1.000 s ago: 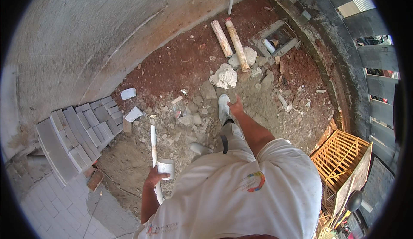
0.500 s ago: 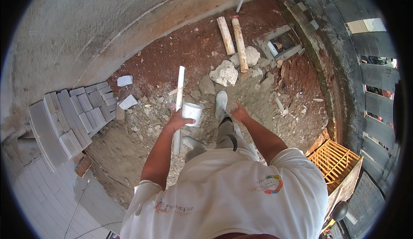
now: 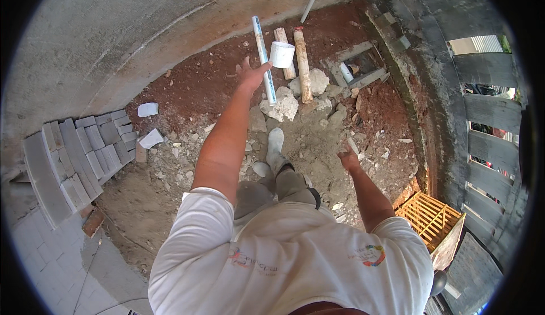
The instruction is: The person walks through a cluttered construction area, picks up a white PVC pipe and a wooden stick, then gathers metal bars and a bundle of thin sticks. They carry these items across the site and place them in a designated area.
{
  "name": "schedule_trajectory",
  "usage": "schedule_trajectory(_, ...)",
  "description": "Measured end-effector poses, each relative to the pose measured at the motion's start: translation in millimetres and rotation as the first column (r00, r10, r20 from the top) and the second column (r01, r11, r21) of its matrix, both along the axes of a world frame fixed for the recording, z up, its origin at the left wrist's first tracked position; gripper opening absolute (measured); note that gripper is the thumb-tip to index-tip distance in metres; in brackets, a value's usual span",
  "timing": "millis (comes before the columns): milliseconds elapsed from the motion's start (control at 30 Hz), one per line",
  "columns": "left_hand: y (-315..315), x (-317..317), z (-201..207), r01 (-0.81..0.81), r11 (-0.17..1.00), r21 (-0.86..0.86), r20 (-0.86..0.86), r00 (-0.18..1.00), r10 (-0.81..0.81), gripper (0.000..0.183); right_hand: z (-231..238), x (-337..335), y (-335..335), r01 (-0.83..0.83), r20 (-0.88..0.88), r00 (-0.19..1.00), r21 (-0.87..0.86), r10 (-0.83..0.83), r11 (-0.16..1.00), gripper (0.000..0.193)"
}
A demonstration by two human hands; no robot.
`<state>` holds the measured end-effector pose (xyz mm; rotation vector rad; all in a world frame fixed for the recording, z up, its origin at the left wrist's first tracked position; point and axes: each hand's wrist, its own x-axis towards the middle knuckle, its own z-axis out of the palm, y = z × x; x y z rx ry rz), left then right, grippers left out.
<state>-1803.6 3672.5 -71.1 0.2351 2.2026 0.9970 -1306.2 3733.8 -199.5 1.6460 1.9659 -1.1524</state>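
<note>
Seen from above, with the wearer's body at 6 o'clock, the left hand (image 3: 252, 76) reaches toward 12 o'clock over rubble and red soil. Its fingers are spread, fanned toward 11 o'clock rather than wrapped around anything. The pipe (image 3: 263, 53), slim and white, is just beside the palm, the thumb crossing it; a short white cylinder (image 3: 282, 55) is at the thumb's tip. Whether thumb and cylinder touch, I cannot tell. The right hand (image 3: 348, 160) hangs at 3 o'clock, near a pale stick-like piece (image 3: 352, 145); how its fingers are set is unclear. Past the cylinder, toward 1 o'clock, two stained pipes (image 3: 302, 71) lie by a pale rock (image 3: 282, 108), with an open pit (image 3: 372, 76) between 1 and 2. Grey blocks (image 3: 85, 153) are stacked at 9 o'clock, and a slatted crate (image 3: 431, 218) stands at 4.
</note>
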Motion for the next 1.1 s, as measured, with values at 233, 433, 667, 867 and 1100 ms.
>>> schedule_trajectory(233, -216, 44, -85, 0.199, 0.966, -0.163, -0.146, 0.964, -0.223, 0.077, -22, -13, -27, -0.329, 0.104, 0.940, 0.014, 0.325, 0.944, 0.073)
schedule_trajectory(433, -421, 190, -65, 0.023, 0.897, -0.441, 0.298, 0.947, 0.123, 0.066, -28, -57, 13, -0.265, 0.113, 0.959, 0.019, 0.261, 0.964, 0.085)
schedule_trajectory(667, -436, 313, -82, -0.084, 0.857, -0.509, 0.485, 0.795, 0.366, 0.066, -70, -149, 84, -0.244, 0.151, 0.962, 0.100, 0.227, 0.965, 0.099)
schedule_trajectory(867, -276, 327, -133, -0.122, 0.841, -0.527, 0.323, 0.887, 0.331, 0.071, -217, -210, 134, -0.216, 0.167, 0.965, 0.078, 0.201, 0.973, 0.109)
schedule_trajectory(1100, -195, 341, -154, 0.133, 0.682, -0.719, 0.241, 0.968, 0.065, 0.067, -361, -271, 202, -0.030, 0.225, 0.974, 0.164, -0.007, 0.986, 0.116)
